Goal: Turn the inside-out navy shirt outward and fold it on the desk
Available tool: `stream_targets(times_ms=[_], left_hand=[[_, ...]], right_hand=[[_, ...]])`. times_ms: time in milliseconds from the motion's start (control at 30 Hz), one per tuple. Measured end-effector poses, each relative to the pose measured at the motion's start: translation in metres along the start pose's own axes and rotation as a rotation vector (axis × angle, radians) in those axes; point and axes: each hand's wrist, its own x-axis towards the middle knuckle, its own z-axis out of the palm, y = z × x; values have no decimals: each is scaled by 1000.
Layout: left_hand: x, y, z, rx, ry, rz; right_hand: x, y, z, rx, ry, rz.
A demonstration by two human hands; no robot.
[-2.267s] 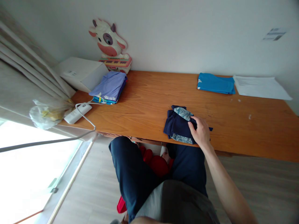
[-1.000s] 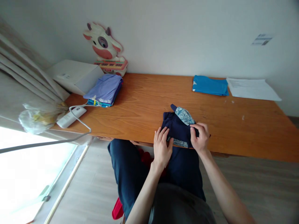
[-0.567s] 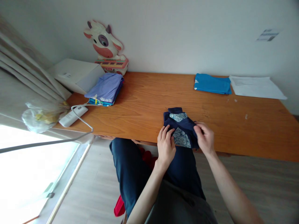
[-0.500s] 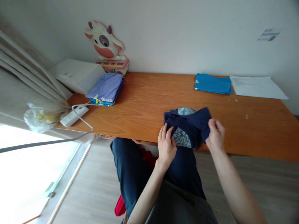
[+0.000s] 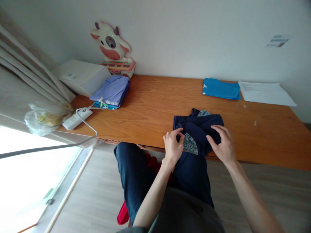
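Navy cloth (image 5: 202, 129): lying kinda bunched and loosely layered at the front edge of the worktop (image 5: 155, 106), right of its middle; showing pale blue paisley patches at the back and the front
Left hand (image 5: 173, 145): at the left side of the navy cloth; fingers curled, with thumb and index tips close together; can't tell if actually pinching any fabric
Right hand (image 5: 224, 145): over the right side of the navy cloth, palm turned inward; fingers clearly apart, thumb below the index; can't tell if touching
Blue cloth (image 5: 221, 89): folded flat near the wall (image 5: 170, 38), towards the right; just beside the white paper (image 5: 266, 93)
Purple cloth (image 5: 111, 89): sitting folded on top of some brighter blue fabric, over at the left; right by the white box (image 5: 84, 76)
Cow toy (image 5: 113, 48): standing upright against the wall, complete with little keyboard
White device (image 5: 77, 118): lying near the left end, with a pale cable (image 5: 88, 124) looping over it; next to a clear plastic bag (image 5: 45, 119) with something yellowish inside
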Motion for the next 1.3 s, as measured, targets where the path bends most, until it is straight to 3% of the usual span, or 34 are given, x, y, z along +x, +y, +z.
stream_targets(times_ms=[133, 233, 400, 633, 767, 900, 1067, 1200, 1300], left_hand=[[-13, 10, 10, -354, -32, -30], [-30, 20, 20, -551, -60, -94], [-53, 30, 18, -541, -15, -39], [-84, 3, 5, -323, 48, -47], [-102, -7, 13, -327, 68, -140], [-110, -4, 17, -439, 51, -205], [-104, 1, 8, -481, 106, -206], [-102, 2, 1, -454, 203, -190], [-105, 3, 0, -439, 248, -172]], right_hand=[[-13, -21, 13, -134, -240, -66], [-19, -19, 23, -202, -310, -66], [-16, -19, 29, 42, -206, -54], [-3, -59, 5, 175, -17, -71], [-2, -90, -10, 154, -16, -156], [-2, -115, -21, 140, -88, -184], [-6, -118, -28, 309, -43, 65], [-21, -97, -27, 698, 43, 353], [-33, -81, -25, 891, 84, 444]])
